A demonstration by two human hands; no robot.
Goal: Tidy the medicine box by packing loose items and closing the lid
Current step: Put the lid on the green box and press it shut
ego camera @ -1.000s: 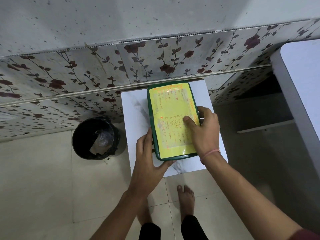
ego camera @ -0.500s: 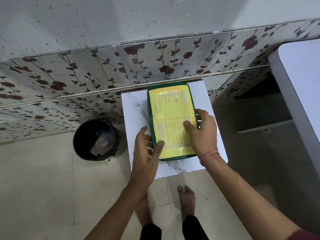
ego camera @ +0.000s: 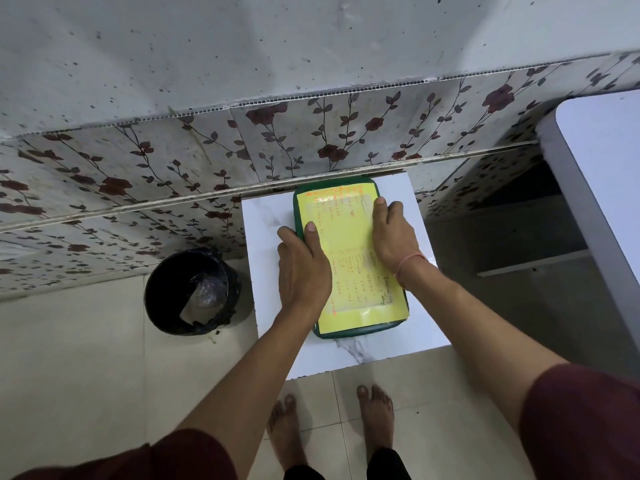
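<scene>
The medicine box (ego camera: pixel 349 265) is a green box whose lid is down; a yellow handwritten sheet covers the lid. It lies on a small white marble-look table (ego camera: pixel 266 237), against the wall. My left hand (ego camera: pixel 303 268) grips the box's left side, thumb on the lid, fingers curled over the edge. Across from it, my right hand (ego camera: pixel 393 237) holds the right side, thumb on top and fingers down the edge. No loose items are visible outside the box.
A black bin (ego camera: pixel 192 291) with a plastic liner stands on the floor left of the table. A white table edge (ego camera: pixel 595 188) rises at the right. A floral wall panel (ego camera: pixel 207 174) runs behind. My bare feet (ego camera: pixel 329 431) stand on the tiled floor below.
Both hands slid forward along the box's sides, away from me. My left hand moved from the near left corner up onto the left edge. The box has stayed in place.
</scene>
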